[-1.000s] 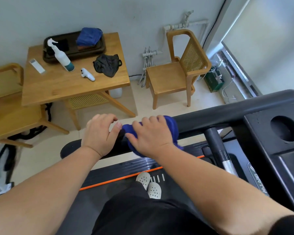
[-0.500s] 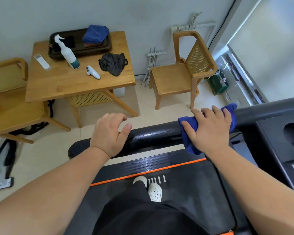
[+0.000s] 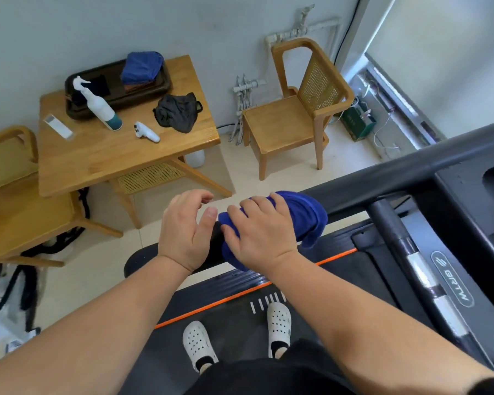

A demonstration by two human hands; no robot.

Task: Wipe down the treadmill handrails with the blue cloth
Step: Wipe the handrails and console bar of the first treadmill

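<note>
Right hand [image 3: 261,233] on top, fingers curled over the crumpled blue cloth [image 3: 307,213], pressing it around the black padded treadmill handrail [image 3: 382,179]. Just beside it, the left hand [image 3: 184,232] rests palm-down on the same rail, fingers loosely arched, gripping nothing. Beyond them, a white plastic spray bottle [image 3: 97,105] stands on the light wooden table [image 3: 111,155].
</note>
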